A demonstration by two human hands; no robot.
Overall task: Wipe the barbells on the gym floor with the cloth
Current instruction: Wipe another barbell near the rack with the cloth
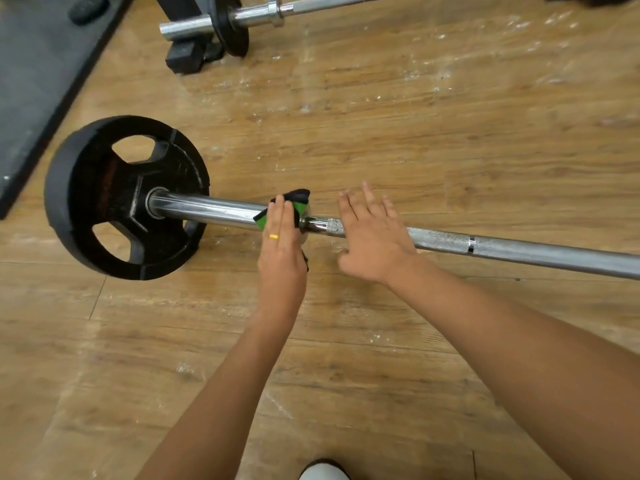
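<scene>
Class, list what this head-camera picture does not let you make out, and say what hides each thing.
Right end of the near barbell: cut off by the right edge of the head view.
Most of the cloth: under the left hand.
Whether the right hand touches the near barbell: its own palm hides the contact.
Right part of the far barbell: cut off by the top edge.
</scene>
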